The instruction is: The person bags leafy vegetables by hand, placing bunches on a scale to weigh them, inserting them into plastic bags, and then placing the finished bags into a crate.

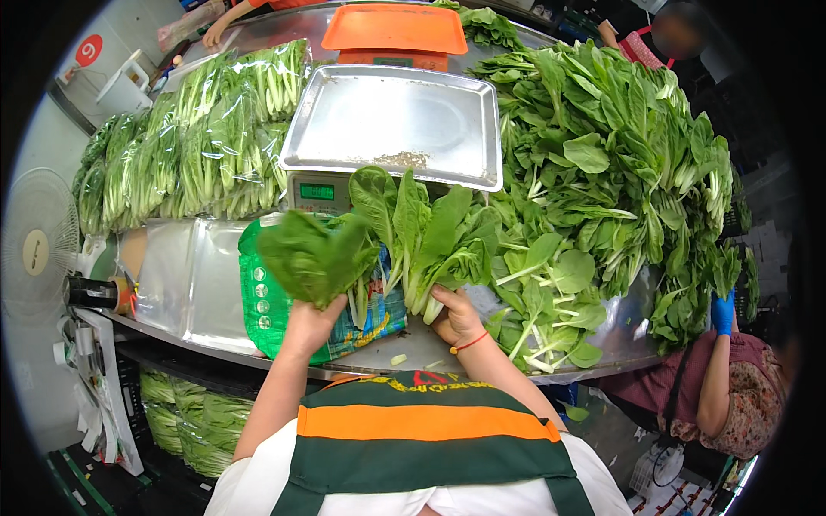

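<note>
My left hand (316, 327) grips a leafy green (308, 258) by its base, its leaves pointing away from me and slightly blurred. In my right hand (459, 317) are the pale stems of a leafy green bunch (423, 248), its leaves fanned toward the scale. Between the hands, more stems lie over a printed green and blue plastic bag (268, 322) on the metal table. Just beyond stands a digital scale (321, 192) with a steel tray (393, 122) on top. Loose leaves and stems (548, 303) are spread to the right of my right hand.
Bagged greens (213, 135) are stacked at left, above clear plastic bags (193, 284). A large heap of loose greens (619, 155) covers the right. An orange scale tray (395, 29) stands behind. A blue-gloved co-worker's hand (723, 313) is at the right edge. A crate (193, 413) holds packed greens below.
</note>
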